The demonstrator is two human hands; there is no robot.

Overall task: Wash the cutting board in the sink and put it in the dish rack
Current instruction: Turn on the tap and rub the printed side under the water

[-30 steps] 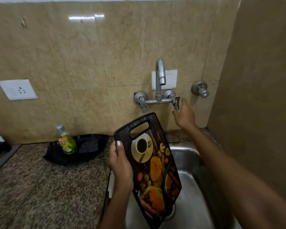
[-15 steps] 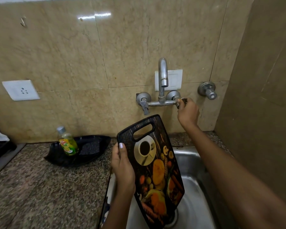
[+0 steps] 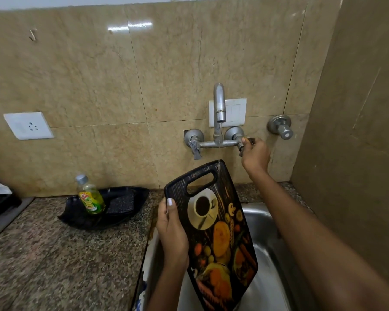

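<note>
A dark cutting board (image 3: 213,234) printed with a coffee cup and fruit stands tilted over the steel sink (image 3: 263,250), its handle slot at the top. My left hand (image 3: 172,236) grips the board's left edge, thumb on the front face. My right hand (image 3: 255,153) holds the right handle of the wall tap (image 3: 219,117), fingers curled round it. A thin stream of water shows just below the spout. The board's lower end sits low in the sink, close to the drain.
On the granite counter (image 3: 54,254) to the left sits a black tray (image 3: 103,207) with a green dish soap bottle (image 3: 91,196) and a dark scrub pad. A second valve (image 3: 281,127) sticks out of the wall at right. A brown side wall closes the right.
My right hand has turned the right tap handle and shifted slightly to the right. Water now shows at the spout. The board and my left hand have barely moved.
</note>
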